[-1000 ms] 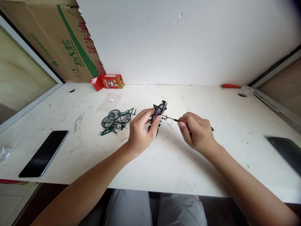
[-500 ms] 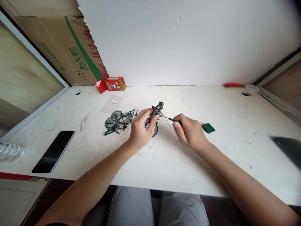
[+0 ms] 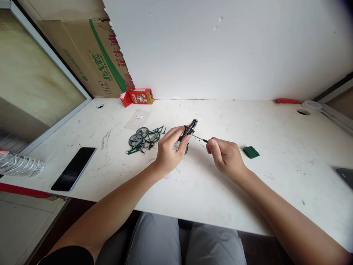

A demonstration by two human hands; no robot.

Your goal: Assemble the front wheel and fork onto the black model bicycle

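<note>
My left hand [image 3: 168, 152] grips a small black model bicycle part [image 3: 188, 129] with a wheel, held just above the white table [image 3: 275, 147]. My right hand [image 3: 224, 156] pinches a thin screwdriver [image 3: 199, 138], whose metal tip touches the black part. To the left of my left hand lies a pile of green model bicycle frames and wheels [image 3: 145, 138]. A small green block [image 3: 250, 152] lies to the right of my right hand. A few tiny metal bits [image 3: 203, 147] lie on the table between my hands.
A black phone [image 3: 74, 168] lies at the front left, a clear plastic bag [image 3: 137, 119] and a red carton [image 3: 140, 96] further back, and a cardboard box [image 3: 91, 59] against the wall. A dark object [image 3: 344, 173] sits at the right edge. A red item [image 3: 287, 101] lies at the back right.
The view has shifted left, so everything sits further right in the frame. The green block has come out from behind my right hand. Both hands keep their grips.
</note>
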